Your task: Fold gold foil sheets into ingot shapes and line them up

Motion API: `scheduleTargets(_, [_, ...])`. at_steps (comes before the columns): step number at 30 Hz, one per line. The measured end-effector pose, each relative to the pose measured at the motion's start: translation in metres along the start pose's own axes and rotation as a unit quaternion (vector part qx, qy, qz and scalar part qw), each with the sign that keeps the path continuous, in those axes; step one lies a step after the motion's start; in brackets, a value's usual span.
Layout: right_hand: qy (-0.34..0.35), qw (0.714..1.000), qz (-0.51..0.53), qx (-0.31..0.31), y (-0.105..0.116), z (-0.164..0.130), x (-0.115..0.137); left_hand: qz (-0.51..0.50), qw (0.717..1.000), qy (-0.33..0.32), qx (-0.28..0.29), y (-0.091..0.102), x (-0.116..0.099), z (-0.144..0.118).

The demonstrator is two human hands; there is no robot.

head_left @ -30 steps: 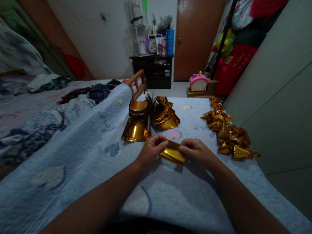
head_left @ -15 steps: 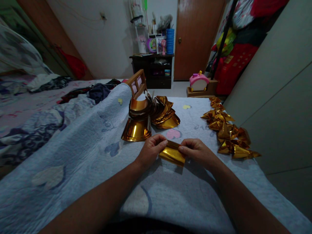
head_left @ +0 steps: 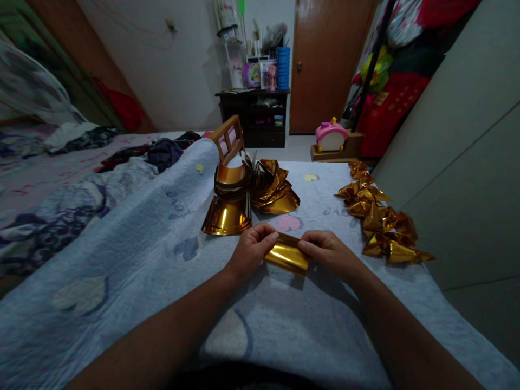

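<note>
Between my two hands is a sheet of gold foil paper (head_left: 287, 257), curled over along its far edge and held just above the quilt. My left hand (head_left: 257, 245) pinches its left end between thumb and fingers. At the right end, my right hand (head_left: 325, 248) grips it the same way. Beyond my left hand stand stacks of fanned gold sheets (head_left: 228, 214), with another fanned stack (head_left: 280, 195) beside them. To the right lies a row of folded gold foil pieces (head_left: 379, 219) with pointed ends.
A pale blue quilt (head_left: 162, 303) with heart patterns lies under everything. A wooden frame (head_left: 227, 138) rises behind the stacks. Rumpled clothes and bedding (head_left: 134, 168) are at the left. A pink toy (head_left: 331, 136) sits past the far edge, and a pale cabinet (head_left: 467, 179) stands at the right.
The foil sheet has tilted slightly, and its lower edge sits a little higher with a brighter sheen. Both hands keep nearly the same place and grip.
</note>
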State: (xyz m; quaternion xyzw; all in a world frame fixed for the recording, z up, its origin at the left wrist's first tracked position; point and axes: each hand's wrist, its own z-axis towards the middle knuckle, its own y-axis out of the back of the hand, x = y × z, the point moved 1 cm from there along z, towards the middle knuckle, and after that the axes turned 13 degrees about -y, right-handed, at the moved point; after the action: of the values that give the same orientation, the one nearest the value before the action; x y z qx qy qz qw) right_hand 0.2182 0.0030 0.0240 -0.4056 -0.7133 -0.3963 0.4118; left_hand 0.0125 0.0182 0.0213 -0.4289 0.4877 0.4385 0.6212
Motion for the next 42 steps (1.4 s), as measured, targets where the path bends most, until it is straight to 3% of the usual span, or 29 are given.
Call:
scheduleTargets(17, [-0.004,1.0,0.003,-0.004,0.0,-0.001,0.001,0.022,1.0,-0.013,-0.003,0.001,0.002,0.0])
scheduleTargets(23, [-0.009,0.998,0.025,-0.055,0.001,0.001,0.0,0.075,0.997,-0.025,-0.021,0.0,0.002,0.003])
scheduleTargets(30, [0.003,0.986,-0.075,-0.146,0.003,0.005,-0.005,0.178,0.983,-0.027,0.031,-0.001,0.007,0.003])
scheduleTargets(34, [0.0,0.962,-0.204,-0.183,0.0,0.005,-0.004,0.287,0.954,-0.037,0.08,-0.001,0.009,0.002])
scheduleTargets(42, [-0.024,0.904,-0.368,-0.219,-0.008,0.008,-0.004,0.522,0.834,-0.106,0.143,-0.003,0.014,0.005])
